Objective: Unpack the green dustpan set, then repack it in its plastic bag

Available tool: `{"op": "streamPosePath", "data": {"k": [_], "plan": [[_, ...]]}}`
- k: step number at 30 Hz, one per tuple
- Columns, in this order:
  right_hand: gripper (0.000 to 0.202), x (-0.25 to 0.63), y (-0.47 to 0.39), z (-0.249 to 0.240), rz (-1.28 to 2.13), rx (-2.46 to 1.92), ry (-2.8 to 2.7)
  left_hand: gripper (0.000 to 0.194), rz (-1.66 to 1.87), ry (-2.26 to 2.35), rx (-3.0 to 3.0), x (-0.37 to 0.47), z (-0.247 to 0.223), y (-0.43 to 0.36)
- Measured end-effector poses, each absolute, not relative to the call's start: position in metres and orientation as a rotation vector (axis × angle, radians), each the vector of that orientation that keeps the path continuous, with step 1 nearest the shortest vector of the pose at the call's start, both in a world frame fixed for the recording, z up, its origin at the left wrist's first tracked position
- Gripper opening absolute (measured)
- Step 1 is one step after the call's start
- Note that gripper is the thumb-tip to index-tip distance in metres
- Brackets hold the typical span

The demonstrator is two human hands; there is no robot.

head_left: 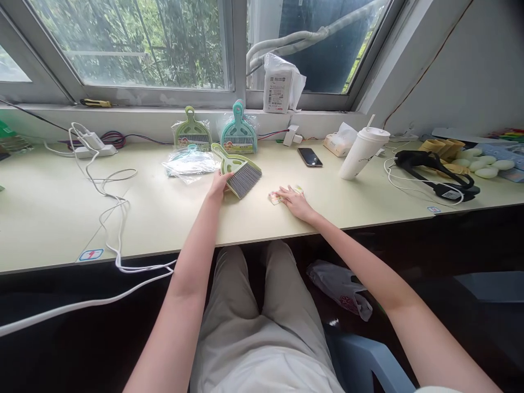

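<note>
My left hand [220,183] is closed on the side of a green mini dustpan with a grey-bristled brush [244,177] nested in it, tilted over the table with its handle pointing up and left. Further right, my right hand [295,203] lies palm down with fingers stretched out on a small colourful printed card [275,198], which it partly covers. Behind the left hand are a wrapped dustpan set lying flat [191,162], a green dustpan set [191,130] and a turquoise dustpan set [238,131], the latter two upright against the wall in clear plastic.
A phone [310,157], a tissue pack [339,141] and a white cup with a straw [363,154] stand to the right, beyond them a black head strap [436,172]. White cables [118,202] cross the left side to a power strip [95,150]. A tissue packet [278,90] sits on the sill.
</note>
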State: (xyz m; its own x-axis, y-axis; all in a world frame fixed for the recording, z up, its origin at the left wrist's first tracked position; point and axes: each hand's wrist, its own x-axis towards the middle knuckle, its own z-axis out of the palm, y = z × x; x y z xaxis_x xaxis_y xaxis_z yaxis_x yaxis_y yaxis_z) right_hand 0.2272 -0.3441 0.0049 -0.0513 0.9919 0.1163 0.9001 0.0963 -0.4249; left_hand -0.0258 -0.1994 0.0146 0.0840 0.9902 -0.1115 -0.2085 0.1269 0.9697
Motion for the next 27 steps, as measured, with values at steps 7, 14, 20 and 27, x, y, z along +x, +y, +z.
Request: {"op": "streamPosePath", "data": {"k": [7, 14, 20, 27], "plan": [[0.044, 0.219, -0.322, 0.009, 0.111, -1.845, -1.927, 0.046, 1.153, 1.055, 0.999, -0.026, 0.014, -0.199], [0.034, 0.229, -0.317, -0.005, 0.164, -1.915, -1.911, 0.046, 1.151, 1.057, 1.012, -0.026, 0.013, -0.197], [0.027, 0.222, -0.278, 0.02, 0.04, -1.913, -1.427, 0.048, 1.163, 1.035, 0.99, -0.026, 0.01, -0.195], [0.047, 0.142, -0.244, 0.043, 0.084, -1.84, -1.369, 0.048, 1.258, 0.867, 0.986, -0.027, 0.014, -0.2]]}}
